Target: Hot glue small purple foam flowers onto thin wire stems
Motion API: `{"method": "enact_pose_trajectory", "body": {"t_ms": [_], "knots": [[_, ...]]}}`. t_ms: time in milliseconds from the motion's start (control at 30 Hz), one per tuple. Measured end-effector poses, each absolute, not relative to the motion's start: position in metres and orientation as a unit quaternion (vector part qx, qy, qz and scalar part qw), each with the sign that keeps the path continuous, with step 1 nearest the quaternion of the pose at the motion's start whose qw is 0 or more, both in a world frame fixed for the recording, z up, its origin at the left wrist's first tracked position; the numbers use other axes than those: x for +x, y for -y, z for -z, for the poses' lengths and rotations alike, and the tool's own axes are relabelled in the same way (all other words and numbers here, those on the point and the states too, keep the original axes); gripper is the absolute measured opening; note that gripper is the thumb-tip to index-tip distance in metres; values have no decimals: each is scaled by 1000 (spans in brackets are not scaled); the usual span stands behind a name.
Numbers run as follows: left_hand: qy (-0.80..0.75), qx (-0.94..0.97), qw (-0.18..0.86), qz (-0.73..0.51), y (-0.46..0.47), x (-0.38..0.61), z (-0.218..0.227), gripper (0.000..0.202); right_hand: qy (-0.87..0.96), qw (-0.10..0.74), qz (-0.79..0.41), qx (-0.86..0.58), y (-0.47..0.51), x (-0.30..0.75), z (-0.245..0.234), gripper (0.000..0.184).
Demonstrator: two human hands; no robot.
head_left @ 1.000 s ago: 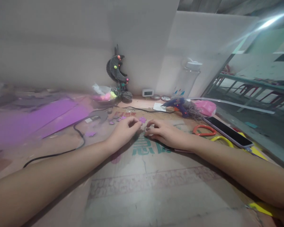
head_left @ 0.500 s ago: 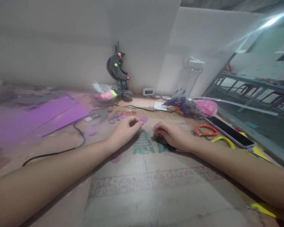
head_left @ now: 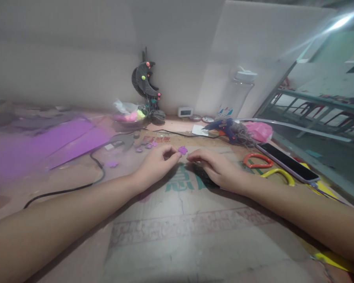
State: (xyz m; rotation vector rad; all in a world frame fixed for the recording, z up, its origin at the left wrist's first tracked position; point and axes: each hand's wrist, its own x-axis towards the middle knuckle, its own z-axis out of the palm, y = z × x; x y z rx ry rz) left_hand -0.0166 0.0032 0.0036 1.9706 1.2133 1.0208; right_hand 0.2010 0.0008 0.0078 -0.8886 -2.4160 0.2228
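Observation:
A small purple flower point(head_left: 183, 150) is pinched between the thumb and forefinger of my left hand point(head_left: 159, 161), just above the printed cardboard mat point(head_left: 177, 239). Close by on the right, my right hand point(head_left: 215, 165) has its forefinger stretched toward the flower, with a small gap between. I see nothing in its fingers; its underside is in shadow, where a dark shape point(head_left: 205, 179) partly shows. More small purple flowers point(head_left: 149, 146) lie behind my left hand, and another purple piece point(head_left: 112, 164) lies farther left.
Purple sheets point(head_left: 76, 135) lie at left near a black cable point(head_left: 61, 193). At the back stand a dark moon ornament point(head_left: 143, 80), a small display point(head_left: 185, 112) and a clear bottle point(head_left: 238, 94). A blue glue gun point(head_left: 224, 127), orange-handled tool point(head_left: 258, 161), yellow handle point(head_left: 280, 173) and phone point(head_left: 287, 162) lie right.
The flower in my left hand has shifted slightly right and tilted. My right hand has moved closer to it, and its curled fingers have straightened.

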Motion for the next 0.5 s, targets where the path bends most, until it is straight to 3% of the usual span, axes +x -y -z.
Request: {"method": "enact_pose_trajectory", "body": {"t_ms": [100,500], "knots": [[-471,735,300,-385,-4,-17,-3,23,903,270,-57,-330,-6,203,0,36],[-459,734,312,-391,-8,-18,0,21,922,283,18,-265,-11,205,4,22]]}}
